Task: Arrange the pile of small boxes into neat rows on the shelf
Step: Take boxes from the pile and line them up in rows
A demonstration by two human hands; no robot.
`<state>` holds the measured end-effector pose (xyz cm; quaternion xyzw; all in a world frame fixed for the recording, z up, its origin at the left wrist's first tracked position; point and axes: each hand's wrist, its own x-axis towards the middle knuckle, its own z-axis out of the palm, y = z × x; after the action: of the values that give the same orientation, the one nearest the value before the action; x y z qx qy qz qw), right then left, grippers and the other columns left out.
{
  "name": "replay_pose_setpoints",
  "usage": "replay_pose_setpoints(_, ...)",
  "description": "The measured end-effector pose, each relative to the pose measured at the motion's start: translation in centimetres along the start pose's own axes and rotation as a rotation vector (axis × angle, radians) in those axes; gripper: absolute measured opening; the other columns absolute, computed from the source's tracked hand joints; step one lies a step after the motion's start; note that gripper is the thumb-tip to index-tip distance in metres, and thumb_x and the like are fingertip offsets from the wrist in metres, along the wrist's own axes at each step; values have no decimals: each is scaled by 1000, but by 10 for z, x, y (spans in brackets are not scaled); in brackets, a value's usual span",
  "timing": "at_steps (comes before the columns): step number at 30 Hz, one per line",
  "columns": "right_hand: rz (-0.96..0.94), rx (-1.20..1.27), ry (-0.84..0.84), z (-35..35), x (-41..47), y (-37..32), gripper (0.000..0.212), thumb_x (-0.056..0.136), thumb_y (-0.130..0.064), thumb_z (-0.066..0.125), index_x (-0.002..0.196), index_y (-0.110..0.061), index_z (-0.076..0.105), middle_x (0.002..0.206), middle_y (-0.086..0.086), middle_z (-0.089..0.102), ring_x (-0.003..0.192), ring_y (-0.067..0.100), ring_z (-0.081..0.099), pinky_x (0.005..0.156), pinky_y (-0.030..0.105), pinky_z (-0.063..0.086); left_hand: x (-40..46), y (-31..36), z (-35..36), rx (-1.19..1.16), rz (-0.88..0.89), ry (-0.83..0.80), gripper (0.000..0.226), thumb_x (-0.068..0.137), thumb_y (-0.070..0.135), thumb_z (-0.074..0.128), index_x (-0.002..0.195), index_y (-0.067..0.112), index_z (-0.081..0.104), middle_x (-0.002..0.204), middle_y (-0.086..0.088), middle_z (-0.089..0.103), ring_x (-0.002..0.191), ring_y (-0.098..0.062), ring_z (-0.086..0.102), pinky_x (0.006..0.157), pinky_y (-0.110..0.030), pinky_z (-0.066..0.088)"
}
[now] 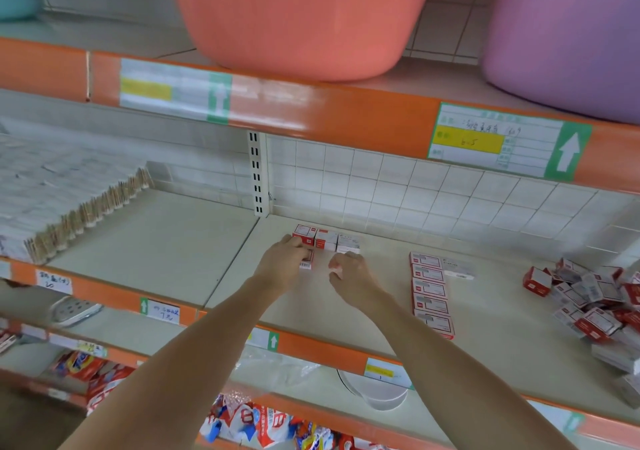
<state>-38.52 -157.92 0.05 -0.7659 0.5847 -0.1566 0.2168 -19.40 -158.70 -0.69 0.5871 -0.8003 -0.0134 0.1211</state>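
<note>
Left hand [284, 262] rests on the shelf [346, 297], fingers curled onto a small red-and-white box [307, 262] w/ a barcode end showing, pinning it flat. Right hand [349, 276] sits just right of that box, fingers curled under; can't tell if it holds anything. Directly beyond both hands, 3 boxes [325, 239] stand side by side in a row vs. the tiled back wall. Further right of the right hand, a front-to-back column of 5 flat boxes [431, 295], 1 more lying beside its far end. Well right of that, the loose pile of boxes [592, 306], jumbled at all angles.
</note>
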Motion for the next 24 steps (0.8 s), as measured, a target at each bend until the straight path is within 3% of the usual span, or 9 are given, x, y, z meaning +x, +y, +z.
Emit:
replay_pose_setpoints(5,-50,-115,-21,8,16,-12,33,94,-20,50,127,-21,58,126,2,53,122,22,45,99,33,42,9,-9,0,-27,-24,-35,39,92,9,56,126,24,65,129,6,55,119,-20,45,89,-33,50)
replay_pose_setpoints(12,-60,-110,-3,14,28,-16,33,93,-19,52,125,-23,60,120,3,55,116,23,49,95,32,42,22,-17,4,-102,-38,32,23,90,2,55,105,12,69,106,-2,60,107,-23,49,79,-37,50)
replay_pose_setpoints(15,-55,-87,11,14,30,-16,33,91,-18,52,123,-22,61,120,2,55,114,23,51,92,31,44,23,-22,4,-185,-48,39,13,88,14,64,99,14,71,99,2,56,103,-20,47,76,-38,50)
replay_pose_setpoints(20,-50,-92,13,14,33,-17,35,91,-17,52,126,-18,60,122,4,55,116,24,49,95,34,45,22,-38,6,-253,-180,-22,39,85,30,68,123,25,63,115,8,57,107,-15,44,88,-36,49)
replay_pose_setpoints(24,-42,-76,10,15,33,-23,34,91,-16,52,124,-14,58,121,5,54,114,25,50,90,35,46,18,-38,2,-314,-177,-1,35,84,30,71,117,23,65,110,6,60,105,-18,51,89,-33,47)
